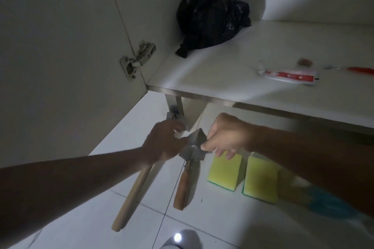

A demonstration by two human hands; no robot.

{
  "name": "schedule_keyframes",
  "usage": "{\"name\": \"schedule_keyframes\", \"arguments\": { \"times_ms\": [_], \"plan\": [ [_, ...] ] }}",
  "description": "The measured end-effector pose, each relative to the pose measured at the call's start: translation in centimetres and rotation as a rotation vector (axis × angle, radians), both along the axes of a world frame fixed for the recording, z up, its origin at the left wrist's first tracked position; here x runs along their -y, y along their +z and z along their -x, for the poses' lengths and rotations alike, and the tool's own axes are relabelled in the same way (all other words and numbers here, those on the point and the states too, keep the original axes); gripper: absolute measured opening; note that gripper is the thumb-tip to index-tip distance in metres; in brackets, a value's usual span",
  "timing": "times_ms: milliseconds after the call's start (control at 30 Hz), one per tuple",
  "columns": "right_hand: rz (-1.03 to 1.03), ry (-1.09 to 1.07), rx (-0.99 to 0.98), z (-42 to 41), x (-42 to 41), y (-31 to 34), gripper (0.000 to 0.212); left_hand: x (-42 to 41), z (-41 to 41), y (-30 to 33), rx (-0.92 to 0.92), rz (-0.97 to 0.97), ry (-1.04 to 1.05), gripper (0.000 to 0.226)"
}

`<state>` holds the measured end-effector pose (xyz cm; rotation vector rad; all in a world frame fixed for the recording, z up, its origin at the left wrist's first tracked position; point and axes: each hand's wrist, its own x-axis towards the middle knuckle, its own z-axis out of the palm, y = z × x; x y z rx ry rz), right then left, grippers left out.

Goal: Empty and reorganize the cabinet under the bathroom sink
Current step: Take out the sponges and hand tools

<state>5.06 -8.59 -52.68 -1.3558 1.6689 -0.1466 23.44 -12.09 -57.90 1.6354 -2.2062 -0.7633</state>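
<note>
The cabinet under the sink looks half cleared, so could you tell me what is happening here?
A person is crouched at the open cabinet. The right hand pinches the metal blade of a wooden-handled trowel on the tiled floor, while the left hand reaches beside it over a second wooden handle. Two yellow sponges stand on the floor. A black bag and a toothpaste tube remain on the cabinet shelf.

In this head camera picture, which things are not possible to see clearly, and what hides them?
- Hammer head: head view, hidden behind the left hand.
- Trowel blade: partly covered by the right hand pinching it.
- Teal object at the lower right: blurred and behind the right forearm, so its kind is unclear.
- Small items beside the toothpaste tube on the cabinet floor: too blurred to name.
- Black plastic bag: contents hidden.
</note>
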Motion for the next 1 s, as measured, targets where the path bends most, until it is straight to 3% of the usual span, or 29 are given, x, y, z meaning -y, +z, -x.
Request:
{"name": "schedule_keyframes", "arguments": {
  "times_ms": [100, 167, 267, 400, 533, 700, 900, 1000],
  "plan": [
    [0.073, 0.059, 0.002, 3.4, -0.4, 4.4, 0.029, 1.5, 3.5, 4.7, -0.069, 0.034, -0.124, 0.014],
    [0.144, 0.049, -0.03, 5.7, -0.5, 6.9, 0.026, 2.2, 5.9, 7.3, -0.084, 0.085, -0.198, 0.018],
    [0.228, -0.024, -0.171, 9.6, -0.3, 9.7, 0.021, 3.3, 9.6, 10.0, -0.087, 0.127, -0.254, 0.023],
    [0.315, -0.183, -0.21, 15.1, 0.6, 11.1, 0.016, 4.7, 14.7, 11.3, -0.117, 0.153, -0.283, 0.026],
    [0.448, -0.272, -0.4, 20.4, 1.9, 10.3, 0.01, 6.3, 19.9, 10.7, -0.071, 0.137, -0.222, 0.03],
    [0.636, -0.194, -0.787, 25.8, 3.4, 7.3, 0.02, 8.3, 23.8, 9.1, -0.021, 0.111, -0.068, 0.039],
    [0.55, -0.191, -0.829, 29.0, 4.1, 4.0, 0.035, 9.3, 25.8, 8.2, 0.028, 0.204, -0.038, 0.02],
    [0.569, -0.225, -0.84, 28.9, 3.9, 3.1, 0.032, 9.4, 26.2, 7.9, -0.003, 0.22, -0.045, 0.027]
  ]
}}
